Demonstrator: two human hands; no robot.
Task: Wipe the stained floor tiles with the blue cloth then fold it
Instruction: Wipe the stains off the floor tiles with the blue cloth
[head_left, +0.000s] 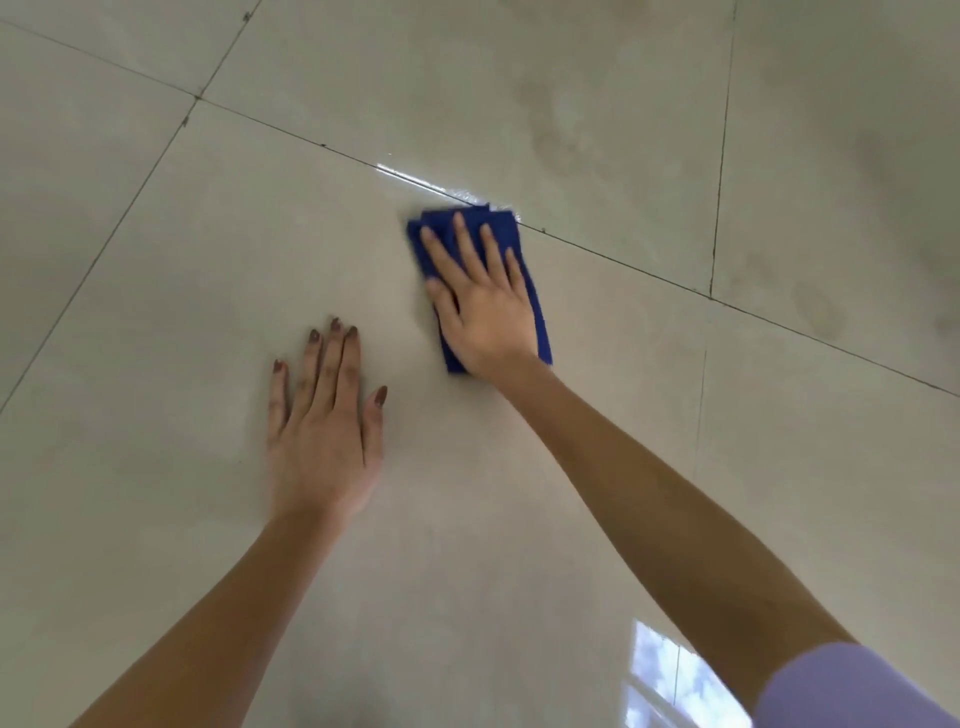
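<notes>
A folded blue cloth (535, 301) lies on the beige floor tiles (208, 291) just below a dark grout line. My right hand (480, 306) presses flat on the cloth with straight, spread fingers and covers most of it. A wet, shiny streak (431, 184) runs along the grout line just beyond the cloth's far edge. My left hand (324, 421) rests flat on the bare tile to the left of and nearer than the cloth, fingers straight, holding nothing. Faint brownish stains (566, 135) mark the tile beyond the grout line.
More dull smudges (818, 312) show on the tiles at the right. A bright window reflection (670, 675) glares on the floor near my right sleeve (852, 691). Grout lines cross the floor diagonally.
</notes>
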